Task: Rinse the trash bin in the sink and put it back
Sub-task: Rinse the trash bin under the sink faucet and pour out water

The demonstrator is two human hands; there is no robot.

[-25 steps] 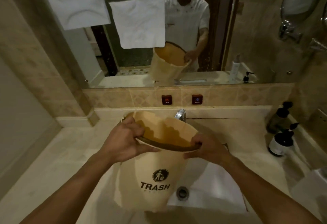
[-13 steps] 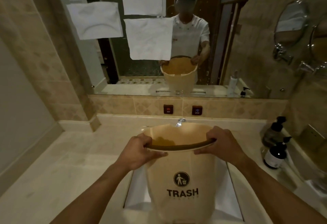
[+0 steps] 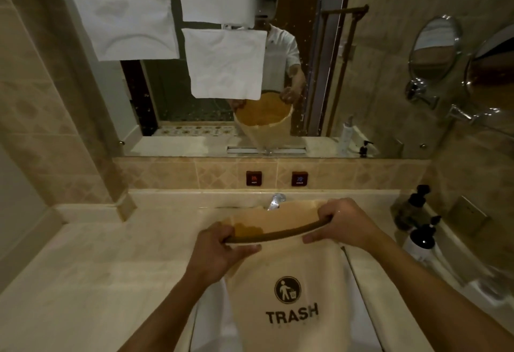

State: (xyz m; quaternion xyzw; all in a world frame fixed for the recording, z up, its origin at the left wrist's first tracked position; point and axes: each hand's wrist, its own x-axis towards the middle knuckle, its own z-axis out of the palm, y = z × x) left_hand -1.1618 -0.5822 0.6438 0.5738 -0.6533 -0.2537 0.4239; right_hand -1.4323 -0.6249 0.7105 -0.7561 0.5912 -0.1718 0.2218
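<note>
Head view: the trash bin (image 3: 289,290) sits at centre frame, held over the white sink (image 3: 208,324), whose basin shows at the bin's 9 o'clock and 3 o'clock sides. The bin is beige, printed with a litter pictogram and the word TRASH on the near wall. Its mouth faces up and is tipped away from the viewer, toward the faucet (image 3: 274,200) at 12 o'clock; the rim on the right-hand side sits higher than the other.

Left hand (image 3: 219,251): grips the rim at the bin's 9 o'clock, thumb laid across the outer wall, fingers curled over the edge. Right hand (image 3: 345,225): grips the rim at 3 o'clock in the same manner, thumb outside, fingers over the edge.

Surroundings: a stone countertop (image 3: 97,273) runs around the sink. Two dark pump bottles (image 3: 422,236) stand on it at 3 o'clock. Two wall buttons (image 3: 253,178), marked HOT and COLD, are set in the tile band at 12 o'clock. The mirror (image 3: 155,106) above them reflects the person and the bin; white cloths (image 3: 225,63) hang across it.
</note>
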